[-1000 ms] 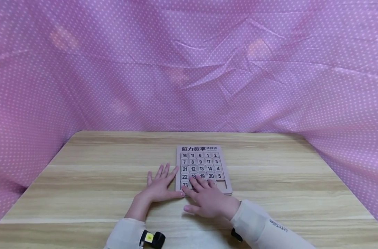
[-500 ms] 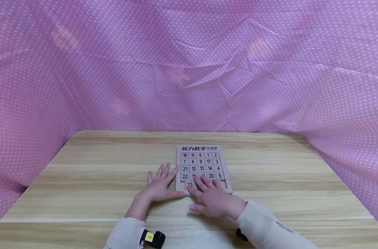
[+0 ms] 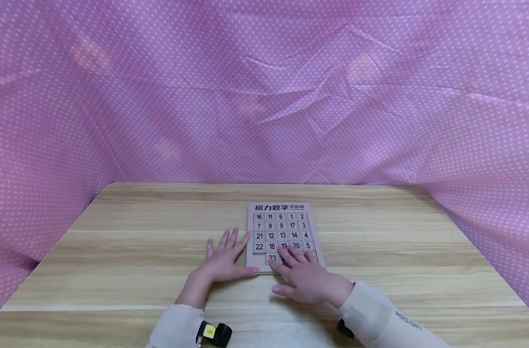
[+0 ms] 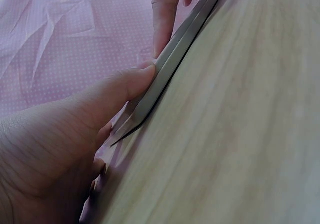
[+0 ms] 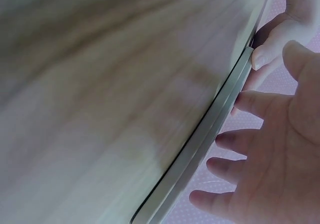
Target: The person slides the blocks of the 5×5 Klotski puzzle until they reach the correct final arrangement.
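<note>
A number sliding puzzle [image 3: 251, 227] with a pale frame lies flat on the table, its numbered tiles in rows and dark lettering along the top. My right hand [image 3: 310, 280] has its fingers spread over the bottom row, fingertips on the tiles there. Tile 23 [image 3: 271, 257] shows beside the index fingertip; the other tiles of that row are largely hidden by the fingers. A gap [image 3: 258, 259] shows at the row's left end. My left hand [image 3: 223, 263] rests with spread fingers at the frame's left side, its thumb [image 4: 140, 78] on the near left corner.
The wooden table [image 3: 138, 275] extends on both sides of the puzzle. A pink dotted cloth [image 3: 264, 96] hangs behind it and at both sides. A small black camera [image 3: 221, 334] is strapped at the left wrist.
My right hand has moved right, and the bottom row of tiles has slid right with it. The gap has shifted from the row's right end to its left end. My left hand stays put.
</note>
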### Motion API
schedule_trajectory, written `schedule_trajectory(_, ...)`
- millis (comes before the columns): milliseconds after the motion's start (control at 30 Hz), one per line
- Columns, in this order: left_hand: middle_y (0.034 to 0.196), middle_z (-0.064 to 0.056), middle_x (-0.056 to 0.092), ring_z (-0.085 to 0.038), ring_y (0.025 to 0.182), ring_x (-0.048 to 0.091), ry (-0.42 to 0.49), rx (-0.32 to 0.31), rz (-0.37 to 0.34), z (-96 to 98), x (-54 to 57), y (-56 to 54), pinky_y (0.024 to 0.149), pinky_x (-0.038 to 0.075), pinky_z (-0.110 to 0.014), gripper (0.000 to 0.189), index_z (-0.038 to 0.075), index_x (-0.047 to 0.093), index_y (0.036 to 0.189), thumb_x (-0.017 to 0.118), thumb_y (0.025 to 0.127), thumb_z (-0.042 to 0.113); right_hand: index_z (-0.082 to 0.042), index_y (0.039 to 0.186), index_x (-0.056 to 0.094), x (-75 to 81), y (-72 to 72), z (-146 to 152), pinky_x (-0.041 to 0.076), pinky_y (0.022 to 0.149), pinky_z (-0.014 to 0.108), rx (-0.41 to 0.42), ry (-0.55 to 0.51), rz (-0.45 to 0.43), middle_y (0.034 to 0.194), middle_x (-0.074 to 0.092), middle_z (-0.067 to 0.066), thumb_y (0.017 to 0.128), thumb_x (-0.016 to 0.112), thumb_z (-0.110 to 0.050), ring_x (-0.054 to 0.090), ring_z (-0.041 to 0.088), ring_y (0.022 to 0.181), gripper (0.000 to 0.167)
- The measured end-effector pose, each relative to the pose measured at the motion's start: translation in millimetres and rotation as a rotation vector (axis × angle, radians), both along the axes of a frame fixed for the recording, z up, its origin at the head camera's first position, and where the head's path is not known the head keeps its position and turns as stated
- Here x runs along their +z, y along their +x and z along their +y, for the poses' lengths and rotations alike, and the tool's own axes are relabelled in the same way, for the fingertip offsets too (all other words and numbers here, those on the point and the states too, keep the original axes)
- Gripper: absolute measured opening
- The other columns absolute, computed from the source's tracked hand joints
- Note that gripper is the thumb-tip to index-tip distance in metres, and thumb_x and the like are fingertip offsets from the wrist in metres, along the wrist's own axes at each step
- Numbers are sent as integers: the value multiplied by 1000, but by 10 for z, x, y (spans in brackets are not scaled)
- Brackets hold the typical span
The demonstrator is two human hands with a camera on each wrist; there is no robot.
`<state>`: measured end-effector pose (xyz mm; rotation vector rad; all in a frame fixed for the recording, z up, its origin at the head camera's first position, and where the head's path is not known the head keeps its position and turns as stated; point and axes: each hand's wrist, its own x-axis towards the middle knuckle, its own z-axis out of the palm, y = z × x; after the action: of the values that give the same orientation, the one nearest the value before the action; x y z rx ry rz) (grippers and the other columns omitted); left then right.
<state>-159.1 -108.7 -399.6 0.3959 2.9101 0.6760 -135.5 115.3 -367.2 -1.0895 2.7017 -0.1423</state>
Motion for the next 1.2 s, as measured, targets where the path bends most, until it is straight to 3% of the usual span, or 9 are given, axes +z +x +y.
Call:
schedule_trajectory(600, 142, -13, 5, -30, 127, -4, -3, -8, -1, -19, -1, -3, 92, -12, -57, 93, 24, 19, 138, 53, 64, 69, -15, 137, 24, 29, -38, -87, 10, 95, 56, -16, -9, -4, 142, 11, 12, 86, 28, -56, 6, 33, 127, 66)
schedule_trajectory(900, 142, -12, 5, -30, 127, -3, 3, -13, 2, -15, 15, 8, 92, -12, -57, 95, 25, 19, 138, 48, 62, 74, -16, 138, 21, 5, -260, -324, 12, 96, 55, -78, 37, 31, 142, 10, 9, 83, 20, -63, 7, 30, 127, 73)
schedule_trajectory(1200, 142, -13, 6, -31, 127, -3, 3, -19, -3, -23, 22, 0, 92, -11, -58, 93, 25, 20, 138, 54, 63, 68, -13, 138, 21, -5, -405, -446, 14, 95, 55, -128, 52, 27, 142, 10, 12, 84, 27, -60, 7, 32, 127, 71)
